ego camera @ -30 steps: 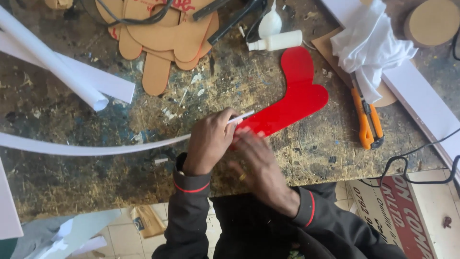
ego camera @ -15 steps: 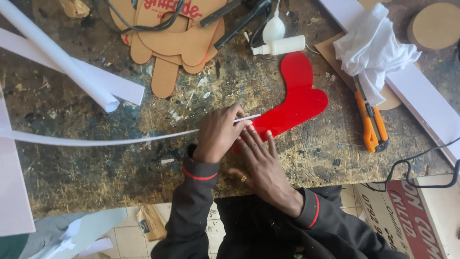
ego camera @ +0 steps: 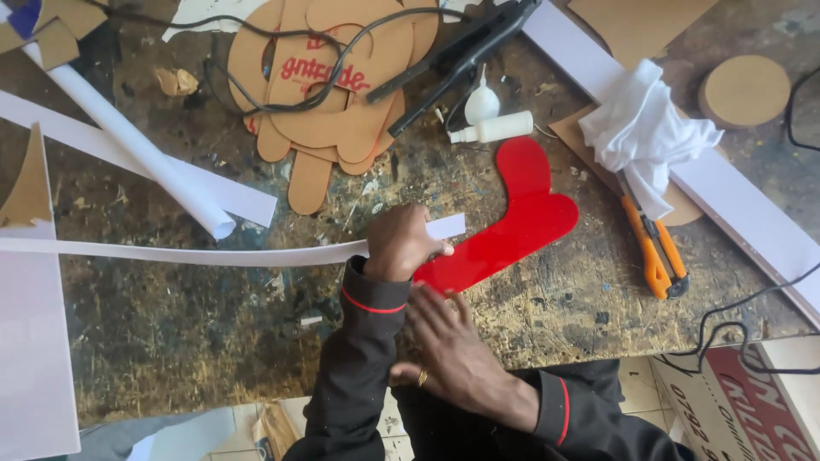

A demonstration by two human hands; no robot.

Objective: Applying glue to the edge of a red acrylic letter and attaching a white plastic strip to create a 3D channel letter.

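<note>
My left hand [ego camera: 400, 244] pinches a long white strip [ego camera: 179, 253] that runs left across the worktable; its short end [ego camera: 446, 226] sticks out past my fingers. The strip's end lies against the edge of a red glossy cut-out shape [ego camera: 512, 222], curved like a boot. My right hand [ego camera: 451, 348], with a ring on one finger, lies flat with spread fingers on the table just below the red shape's lower end, fingertips at its tip. Both sleeves are dark with a red band.
An orange utility knife [ego camera: 653, 248] lies right of the red shape, under a crumpled white cloth [ego camera: 645, 132]. A white glue bottle [ego camera: 495, 128], brown cardboard cut-outs [ego camera: 333, 111], a black tool with cable [ego camera: 465, 47], a rolled white sheet [ego camera: 141, 154] and a round cardboard disc [ego camera: 745, 90] lie farther back.
My left hand has slid along the strip toward the red shape, so more of the strip's end shows past my fingers. My right hand has flattened and drawn back toward me.
</note>
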